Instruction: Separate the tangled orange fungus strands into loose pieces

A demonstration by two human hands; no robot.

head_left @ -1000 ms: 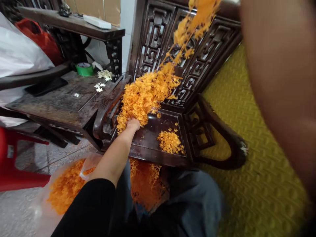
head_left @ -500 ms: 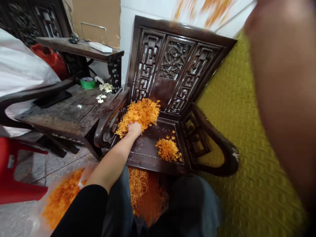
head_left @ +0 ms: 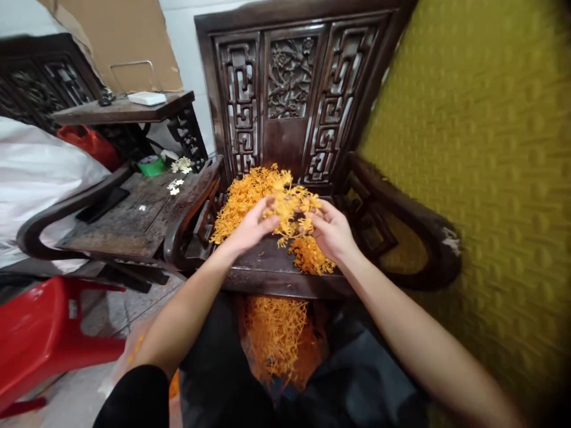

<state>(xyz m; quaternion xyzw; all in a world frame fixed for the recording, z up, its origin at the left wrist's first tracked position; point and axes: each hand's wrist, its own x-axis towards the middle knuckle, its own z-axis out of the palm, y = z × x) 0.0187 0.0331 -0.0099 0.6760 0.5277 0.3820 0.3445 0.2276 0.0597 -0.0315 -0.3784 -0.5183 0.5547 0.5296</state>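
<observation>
Between my two hands, above the seat of a dark carved wooden chair [head_left: 254, 276], is a loose clump of orange flower-shaped pieces [head_left: 289, 205]. My left hand [head_left: 256, 227] is closed on the clump's left side, thumb toward me. On its right side, my right hand [head_left: 332, 229] pinches some of the pieces. Behind my left hand a large orange pile [head_left: 243, 199] of the same pieces lies on the seat. A smaller orange pile [head_left: 311, 255] sits below my right hand, partly hidden by it.
Below the seat, between my knees, is a bag of stringy orange pieces [head_left: 276, 333]. A red plastic stool [head_left: 31, 333] stands at left. Green tape [head_left: 151, 165] and small white pieces [head_left: 175, 185] lie on the neighbouring wooden seat. A yellow textured surface [head_left: 482, 148] rises at right.
My left hand has lifted a clump from the large pile. My right arm, raised close to the camera before, has come down and its hand now holds the clump too. The view has shifted.
</observation>
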